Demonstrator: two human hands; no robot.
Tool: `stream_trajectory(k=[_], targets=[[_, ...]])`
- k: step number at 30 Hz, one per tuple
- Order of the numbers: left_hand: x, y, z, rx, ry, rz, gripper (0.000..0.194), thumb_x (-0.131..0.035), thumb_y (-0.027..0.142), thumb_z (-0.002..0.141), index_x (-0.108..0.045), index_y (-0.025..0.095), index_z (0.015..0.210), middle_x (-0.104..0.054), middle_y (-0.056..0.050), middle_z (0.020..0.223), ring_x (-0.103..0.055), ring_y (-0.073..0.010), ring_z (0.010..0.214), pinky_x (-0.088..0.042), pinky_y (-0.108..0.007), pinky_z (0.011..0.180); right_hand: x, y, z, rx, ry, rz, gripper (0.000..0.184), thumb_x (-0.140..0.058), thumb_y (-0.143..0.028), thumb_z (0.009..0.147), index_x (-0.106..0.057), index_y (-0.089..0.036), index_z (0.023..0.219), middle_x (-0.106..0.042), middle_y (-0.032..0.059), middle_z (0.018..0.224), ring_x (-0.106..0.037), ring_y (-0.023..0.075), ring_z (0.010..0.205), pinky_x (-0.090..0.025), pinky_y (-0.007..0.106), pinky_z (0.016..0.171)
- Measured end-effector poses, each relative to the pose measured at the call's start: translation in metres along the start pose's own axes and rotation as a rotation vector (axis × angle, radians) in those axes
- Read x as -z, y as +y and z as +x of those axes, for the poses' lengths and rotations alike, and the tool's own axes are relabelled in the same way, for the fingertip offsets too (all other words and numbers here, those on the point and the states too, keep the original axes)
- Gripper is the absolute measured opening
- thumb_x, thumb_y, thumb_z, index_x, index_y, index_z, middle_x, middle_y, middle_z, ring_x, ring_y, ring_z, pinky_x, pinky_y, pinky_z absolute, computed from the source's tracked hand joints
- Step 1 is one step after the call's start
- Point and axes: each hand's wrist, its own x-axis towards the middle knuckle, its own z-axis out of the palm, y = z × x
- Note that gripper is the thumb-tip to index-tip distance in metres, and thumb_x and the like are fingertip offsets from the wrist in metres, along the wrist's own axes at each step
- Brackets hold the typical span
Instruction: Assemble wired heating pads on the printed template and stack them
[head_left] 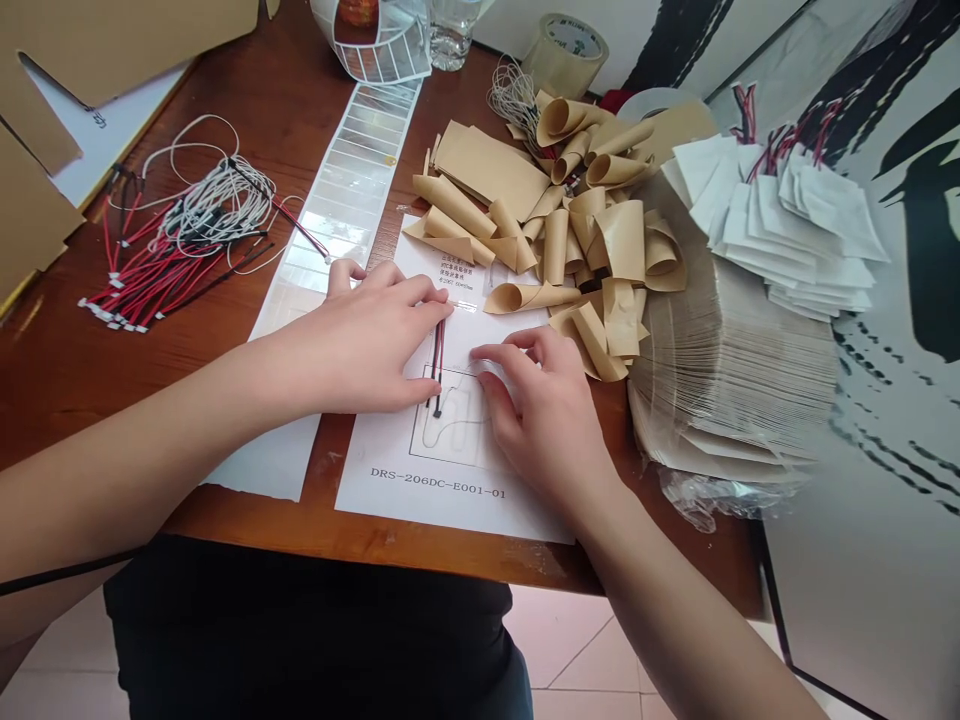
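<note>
My left hand (371,340) lies flat on a white printed sheet (442,480), fingers stretched out, pressing down a short red-and-black wire pair (437,365) that runs along its fingertips. My right hand (536,410) rests just to the right, fingers curled and pressing on a thin clear piece over the sheet's drawn outline (457,415). Both hands touch the sheet on the brown wooden table (60,380).
A strip of clear labels (352,185) runs up the table. A bundle of red, black and white wires (180,240) lies left. Curled tan backing papers (577,230) are heaped behind, a tall stack of sheets (735,370) and white wired pads (787,220) right, tape rolls (566,50) far back.
</note>
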Motion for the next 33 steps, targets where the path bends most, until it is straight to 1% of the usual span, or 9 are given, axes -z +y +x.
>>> stream_trajectory(k=[2, 6, 12, 16, 20, 23, 29, 33], targets=[[-0.001, 0.000, 0.000, -0.004, 0.009, 0.001, 0.065, -0.057, 0.057, 0.087, -0.059, 0.023, 0.142, -0.058, -0.013, 0.147, -0.046, -0.0398, 0.131, -0.023, -0.058, 0.111, 0.000, 0.003, 0.001, 0.010, -0.001, 0.002, 0.021, -0.056, -0.014, 0.096, -0.074, -0.025, 0.101, -0.062, 0.0091, 0.103, -0.055, 0.0251, 0.092, -0.048, 0.044, 0.084], [-0.001, -0.002, 0.000, -0.016, 0.024, -0.003, 0.060, -0.053, 0.054, 0.090, -0.060, 0.022, 0.140, -0.059, -0.013, 0.146, -0.047, -0.0389, 0.130, -0.024, -0.057, 0.110, -0.001, 0.007, 0.004, 0.008, -0.025, 0.046, 0.019, -0.054, -0.014, 0.097, -0.070, -0.023, 0.092, -0.063, 0.0091, 0.100, -0.055, 0.0255, 0.094, -0.048, 0.043, 0.083], [-0.002, -0.003, -0.001, -0.018, 0.041, -0.012, 0.057, -0.048, 0.052, 0.092, -0.061, 0.023, 0.139, -0.060, -0.012, 0.144, -0.048, -0.0378, 0.128, -0.025, -0.057, 0.110, -0.003, 0.005, 0.005, -0.034, -0.036, 0.030, 0.017, -0.050, -0.016, 0.098, -0.062, -0.023, 0.090, -0.064, 0.0083, 0.095, -0.053, 0.0259, 0.091, -0.043, 0.043, 0.082], [-0.001, -0.002, -0.001, -0.014, 0.021, -0.010, 0.061, -0.054, 0.055, 0.089, -0.060, 0.023, 0.141, -0.058, -0.012, 0.148, -0.047, -0.0388, 0.131, -0.023, -0.058, 0.112, 0.002, -0.001, 0.005, -0.014, 0.002, 0.059, 0.015, -0.049, -0.015, 0.099, -0.059, -0.024, 0.092, -0.068, 0.0050, 0.088, -0.057, 0.0244, 0.088, -0.041, 0.040, 0.078], [0.001, 0.001, -0.001, -0.004, -0.011, 0.009, 0.073, -0.063, 0.058, 0.085, -0.056, 0.020, 0.146, -0.054, -0.014, 0.151, -0.045, -0.0404, 0.133, -0.021, -0.061, 0.114, 0.010, -0.005, 0.006, 0.008, -0.011, 0.178, 0.014, -0.049, -0.013, 0.097, -0.058, -0.024, 0.094, -0.069, 0.0008, 0.079, -0.063, 0.0198, 0.077, -0.043, 0.035, 0.073], [0.001, 0.002, -0.001, -0.001, -0.018, 0.012, 0.077, -0.065, 0.060, 0.083, -0.055, 0.019, 0.147, -0.053, -0.015, 0.152, -0.044, -0.0415, 0.134, -0.021, -0.062, 0.114, 0.014, -0.008, 0.006, -0.015, -0.021, 0.287, 0.013, -0.049, -0.013, 0.097, -0.058, -0.024, 0.095, -0.069, 0.0002, 0.079, -0.066, 0.0180, 0.074, -0.047, 0.032, 0.069], [0.001, 0.001, -0.002, -0.008, -0.025, -0.004, 0.076, -0.066, 0.061, 0.081, -0.055, 0.023, 0.146, -0.051, -0.013, 0.155, -0.043, -0.0413, 0.135, -0.019, -0.061, 0.115, 0.017, -0.015, 0.005, -0.079, -0.015, 0.525, 0.017, -0.049, -0.014, 0.099, -0.063, -0.023, 0.095, -0.068, -0.0004, 0.082, -0.066, 0.0147, 0.074, -0.051, 0.031, 0.069], [0.003, 0.001, -0.002, -0.007, -0.035, -0.003, 0.077, -0.067, 0.060, 0.081, -0.054, 0.021, 0.147, -0.051, -0.014, 0.156, -0.042, -0.0414, 0.136, -0.020, -0.062, 0.115, 0.017, -0.017, 0.005, -0.143, -0.021, 0.632, 0.019, -0.050, -0.014, 0.099, -0.067, -0.022, 0.093, -0.067, -0.0010, 0.080, -0.065, 0.0139, 0.073, -0.052, 0.030, 0.069]])
